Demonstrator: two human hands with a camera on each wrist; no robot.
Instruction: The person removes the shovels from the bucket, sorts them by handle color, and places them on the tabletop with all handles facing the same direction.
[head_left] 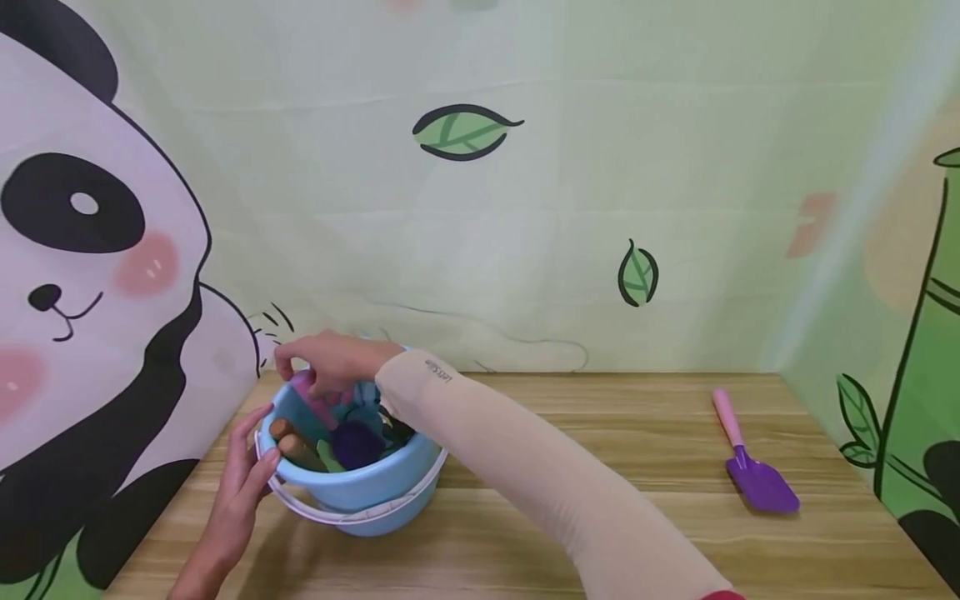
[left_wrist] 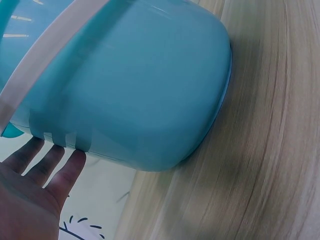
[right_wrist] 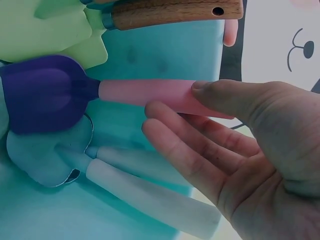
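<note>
A light blue bucket [head_left: 360,492] stands on the wooden table at left, with several tools inside. My right hand [head_left: 333,362] reaches over its rim and pinches the pink handle [right_wrist: 145,95] of a purple toy shovel [right_wrist: 47,92], thumb on one side and fingers on the other. The shovel's purple blade [head_left: 358,446] lies inside the bucket. My left hand [head_left: 243,479] rests against the bucket's left side near the rim. In the left wrist view its fingers [left_wrist: 67,172] are fairly straight and touch the outer wall.
Beside the held shovel are green tools with wooden handles [right_wrist: 175,14] and blue tools with pale handles [right_wrist: 150,187]. The bucket's white carrying handle [head_left: 390,510] hangs down in front. Another purple shovel [head_left: 761,483] lies on the table [head_left: 600,433] at right. A printed cloth hangs behind.
</note>
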